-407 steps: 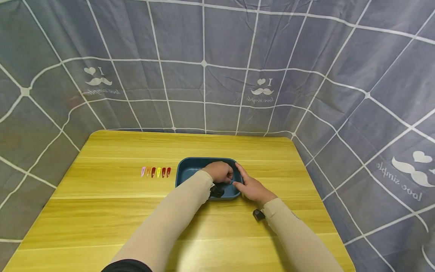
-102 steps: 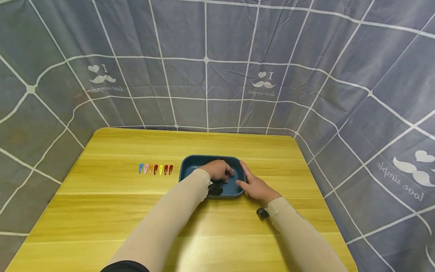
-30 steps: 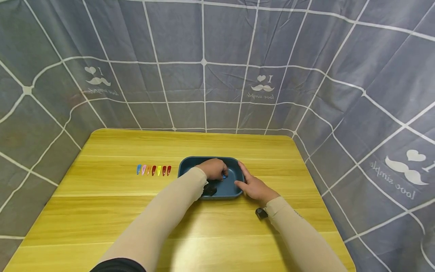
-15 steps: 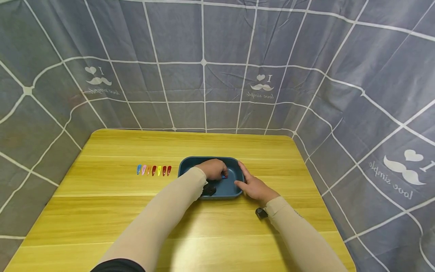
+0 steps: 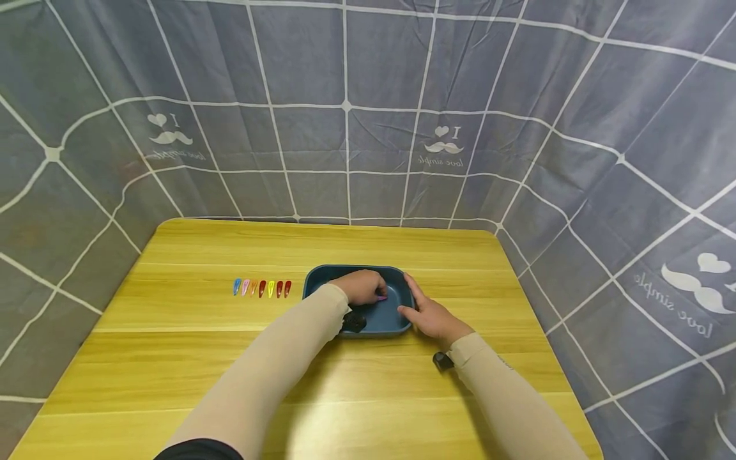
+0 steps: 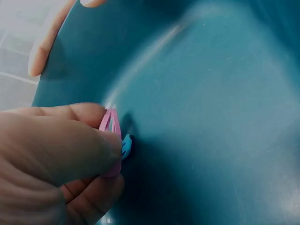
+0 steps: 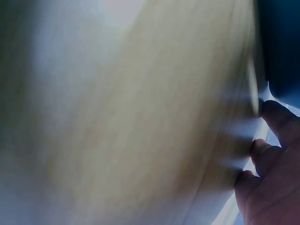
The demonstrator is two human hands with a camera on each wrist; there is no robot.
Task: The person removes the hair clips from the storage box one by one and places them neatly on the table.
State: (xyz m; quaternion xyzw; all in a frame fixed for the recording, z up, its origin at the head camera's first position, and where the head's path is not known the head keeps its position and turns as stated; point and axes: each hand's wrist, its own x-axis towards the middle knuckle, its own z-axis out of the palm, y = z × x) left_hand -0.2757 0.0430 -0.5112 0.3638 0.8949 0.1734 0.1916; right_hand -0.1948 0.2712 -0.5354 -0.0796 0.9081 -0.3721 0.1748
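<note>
My left hand (image 5: 362, 287) is inside a dark blue tray (image 5: 353, 268), pinching a pink snap hair clip (image 6: 111, 172) between thumb and fingers. Right behind that clip, in the left wrist view, shows part of a blue hair clip (image 6: 126, 146); its other end is hidden. At the tray's right end my right hand (image 5: 435, 319) grips the wall, thumb over the rim and fingers along the outside. To the left of the tray, several hair clips lie in a row, from a blue one (image 5: 237, 286) past a yellow one (image 5: 271, 289) to a red one (image 5: 288, 289).
The tray stands on a yellow wood-grain table (image 5: 368, 396). Behind and to the sides hangs a grey curtain (image 5: 379, 147) with white grid lines. My left sleeve (image 5: 276, 377) crosses the tray's front rim.
Earlier a blue clip joined the left end of the row. Since then my left hand has stayed in the tray; blue, then red showed at its fingertips, now pink. My right hand keeps its hold.
</note>
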